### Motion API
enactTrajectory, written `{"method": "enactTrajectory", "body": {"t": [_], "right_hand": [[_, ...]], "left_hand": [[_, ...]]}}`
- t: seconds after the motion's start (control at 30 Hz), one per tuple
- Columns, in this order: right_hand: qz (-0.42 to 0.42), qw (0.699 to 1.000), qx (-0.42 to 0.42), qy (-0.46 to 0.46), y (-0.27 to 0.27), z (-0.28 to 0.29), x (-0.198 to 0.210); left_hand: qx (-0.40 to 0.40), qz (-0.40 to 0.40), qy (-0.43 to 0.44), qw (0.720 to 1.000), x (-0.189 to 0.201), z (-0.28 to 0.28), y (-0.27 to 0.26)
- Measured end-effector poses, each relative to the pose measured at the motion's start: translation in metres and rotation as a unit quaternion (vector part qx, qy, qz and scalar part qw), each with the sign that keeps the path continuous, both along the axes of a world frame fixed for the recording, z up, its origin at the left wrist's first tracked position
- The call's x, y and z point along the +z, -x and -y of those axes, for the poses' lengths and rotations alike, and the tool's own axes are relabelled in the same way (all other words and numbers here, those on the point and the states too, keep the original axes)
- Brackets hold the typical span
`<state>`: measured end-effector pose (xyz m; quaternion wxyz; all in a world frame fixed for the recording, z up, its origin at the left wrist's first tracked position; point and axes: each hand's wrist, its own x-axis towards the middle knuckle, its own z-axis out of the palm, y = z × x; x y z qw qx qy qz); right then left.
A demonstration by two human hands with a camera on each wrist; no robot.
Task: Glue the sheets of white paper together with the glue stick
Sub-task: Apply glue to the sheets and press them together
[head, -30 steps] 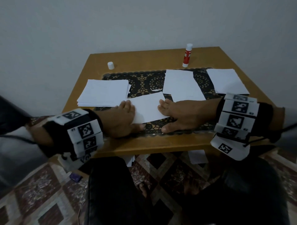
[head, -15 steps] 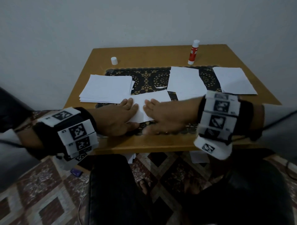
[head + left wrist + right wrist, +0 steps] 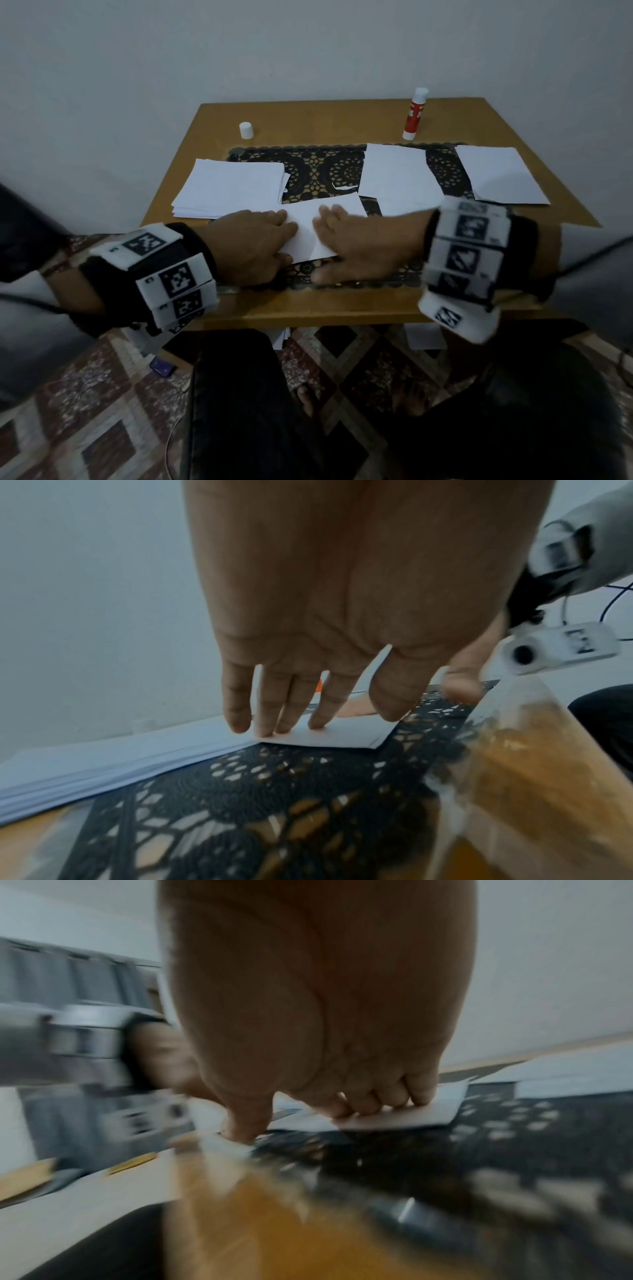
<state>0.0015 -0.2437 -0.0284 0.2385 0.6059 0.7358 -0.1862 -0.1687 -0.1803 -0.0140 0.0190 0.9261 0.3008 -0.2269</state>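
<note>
Both hands lay flat, fingers straight, on a white paper sheet (image 3: 325, 226) at the worktop's near edge: left hand (image 3: 255, 245) pressing its left end, right hand (image 3: 356, 246) its right. The uncapped glue stick (image 3: 414, 114) stood well beyond the sheet, nearer the right hand.

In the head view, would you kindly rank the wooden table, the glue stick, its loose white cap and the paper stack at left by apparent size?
Largest to smallest:
1. wooden table
2. paper stack
3. glue stick
4. white cap
</note>
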Motion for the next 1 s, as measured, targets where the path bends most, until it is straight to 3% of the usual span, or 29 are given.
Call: {"method": "enactTrajectory", "body": {"t": [0.07,0.23,0.37,0.57,0.77,1.0], "right_hand": [[-0.012,0.999,0.028,0.012,0.001,0.016,-0.002],[0.001,0.999,-0.029,-0.014,-0.023,0.024,-0.001],[0.003,1.000,0.002,-0.009,-0.019,0.049,0.003],[-0.001,0.995,0.027,-0.097,-0.030,0.064,0.015],[-0.168,0.966,-0.037,-0.195,-0.045,0.063,0.014],[-0.247,0.919,-0.188,-0.244,-0.056,0.045,0.008]], "left_hand": [[-0.013,0.018,-0.012,1.000,-0.001,-0.005,-0.002],[-0.028,0.051,-0.027,0.998,0.000,-0.020,-0.015],[-0.013,0.068,-0.022,0.997,-0.005,-0.029,-0.032],[0.023,0.044,-0.030,0.998,-0.002,-0.041,-0.049],[0.089,0.027,-0.009,0.996,0.001,-0.048,-0.050],[0.058,0.148,0.022,0.987,0.010,-0.052,-0.037]]}}
